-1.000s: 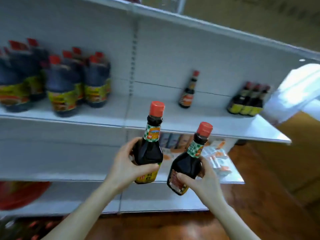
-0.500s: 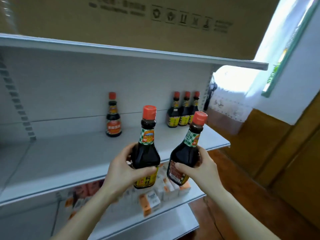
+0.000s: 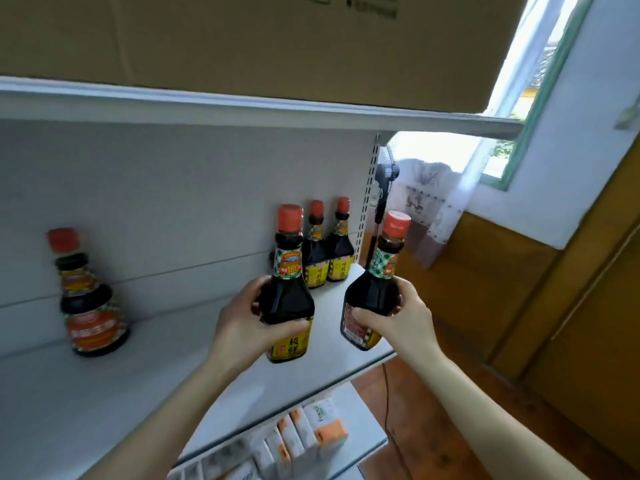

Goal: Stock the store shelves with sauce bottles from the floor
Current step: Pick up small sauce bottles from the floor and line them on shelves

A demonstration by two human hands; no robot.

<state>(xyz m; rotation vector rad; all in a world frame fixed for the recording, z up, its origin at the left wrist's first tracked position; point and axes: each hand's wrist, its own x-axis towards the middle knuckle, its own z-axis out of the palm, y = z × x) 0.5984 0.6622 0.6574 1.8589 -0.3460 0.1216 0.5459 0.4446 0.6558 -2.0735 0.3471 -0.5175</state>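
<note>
My left hand [image 3: 242, 320] grips a dark sauce bottle [image 3: 287, 299] with a red cap and yellow label, held upright over the white shelf [image 3: 104, 393]. My right hand [image 3: 398, 323] grips a second dark sauce bottle [image 3: 375, 289], tilted slightly right near the shelf's right end. Behind them, at the back right of the shelf, stand matching yellow-label bottles [image 3: 329, 251]; two show clearly. A lone bottle with an orange label [image 3: 90, 299] stands at the back left.
A cardboard box [image 3: 242, 39] sits on the shelf above. Small white-and-orange boxes [image 3: 301, 434] fill the lower shelf. A slotted upright [image 3: 369, 202] ends the shelving on the right, with a window [image 3: 512, 109], wood panelling and floor beyond.
The view swung right and closer to the shelf's right end. Both hands carried their bottles up toward the yellow-label group at the back right.
</note>
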